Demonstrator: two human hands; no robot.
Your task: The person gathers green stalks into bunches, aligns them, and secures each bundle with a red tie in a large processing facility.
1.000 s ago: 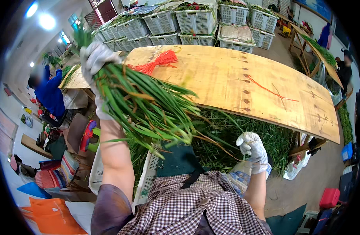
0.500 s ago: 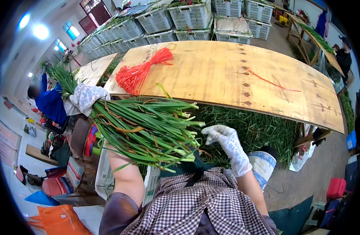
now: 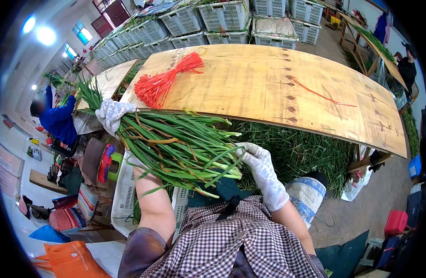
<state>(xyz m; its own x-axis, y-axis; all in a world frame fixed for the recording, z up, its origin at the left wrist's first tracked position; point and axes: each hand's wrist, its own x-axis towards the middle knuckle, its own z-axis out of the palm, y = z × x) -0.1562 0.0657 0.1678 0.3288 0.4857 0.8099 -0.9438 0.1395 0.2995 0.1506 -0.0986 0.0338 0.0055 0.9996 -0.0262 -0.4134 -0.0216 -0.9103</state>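
1. Right hand (image 3: 261, 169) in a white glove, grip pinching leaf tips of the green onion bunch (image 3: 178, 146) held above the person's lap.
2. Left hand (image 3: 112, 113), grip wrapped tight round the bunch's other end.
3. Bunch gathered but untied, judging by loose leaves.
4. Red ties (image 3: 164, 81) lie unused on the desk (image 3: 278, 78).
5. Crates (image 3: 224, 16) behind.
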